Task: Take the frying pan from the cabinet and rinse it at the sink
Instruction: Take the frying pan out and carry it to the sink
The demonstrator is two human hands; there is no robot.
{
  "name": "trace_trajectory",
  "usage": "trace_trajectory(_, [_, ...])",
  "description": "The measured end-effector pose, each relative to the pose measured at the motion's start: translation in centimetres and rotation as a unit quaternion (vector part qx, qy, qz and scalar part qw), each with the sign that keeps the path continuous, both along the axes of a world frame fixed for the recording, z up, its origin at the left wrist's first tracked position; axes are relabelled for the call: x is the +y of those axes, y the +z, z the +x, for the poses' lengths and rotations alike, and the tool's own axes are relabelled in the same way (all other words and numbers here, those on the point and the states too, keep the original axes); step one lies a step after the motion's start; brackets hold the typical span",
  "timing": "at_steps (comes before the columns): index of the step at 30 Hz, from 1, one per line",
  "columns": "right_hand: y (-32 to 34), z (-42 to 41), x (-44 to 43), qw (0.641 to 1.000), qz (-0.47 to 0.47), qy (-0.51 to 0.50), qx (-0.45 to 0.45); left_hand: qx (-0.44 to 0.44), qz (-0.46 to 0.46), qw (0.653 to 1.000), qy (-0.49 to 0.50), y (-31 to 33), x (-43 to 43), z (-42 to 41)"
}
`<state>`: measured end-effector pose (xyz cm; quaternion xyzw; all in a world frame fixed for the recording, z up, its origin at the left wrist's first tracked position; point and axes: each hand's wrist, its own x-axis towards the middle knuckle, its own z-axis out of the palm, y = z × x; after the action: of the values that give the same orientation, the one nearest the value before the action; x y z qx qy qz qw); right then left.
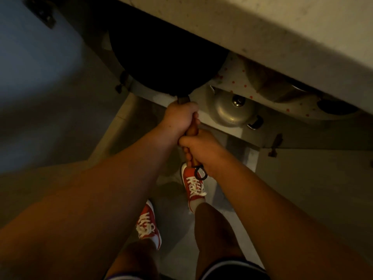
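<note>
- The frying pan (167, 63), black and wide, sits partly inside the open cabinet (232, 128) under the edge of the pale worktop (262, 31); its far side is hidden in shadow.
- Its wooden handle (191, 130) points out toward the person, with a dark hanging ring (200, 173) at the end.
- The left hand (179, 118) is closed around the handle close to the pan.
- The right hand (201, 150) is closed around the handle behind it, near the ring.
- Just right of the pan, a metal pot lid (232, 112) with a knob rests on a dotted shelf liner (238, 77).
- Below, red shoes (193, 186) stand on the floor (302, 178).
</note>
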<state>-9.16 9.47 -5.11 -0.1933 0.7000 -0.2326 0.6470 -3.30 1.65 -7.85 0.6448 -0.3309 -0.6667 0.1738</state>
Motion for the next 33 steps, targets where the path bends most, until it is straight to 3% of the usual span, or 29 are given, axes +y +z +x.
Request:
trace_trajectory(10, [5.4,5.9,13.1,0.997,0.074,-0.025,-0.011,-0.031,0.097,0.993,-0.055,6.3,12.8,5.9])
trace_trajectory(17, [13.3,9.9,22.4,0.989,0.1,-0.091,-0.052,-0.031,0.133,0.979,-0.152,13.1,21.7,9.4])
trace_trajectory(33, [28.4,14.1,36.4,0.95,0.02,-0.312,-0.025,0.003,0.069,0.916,-0.394,26.4,33.9,9.0])
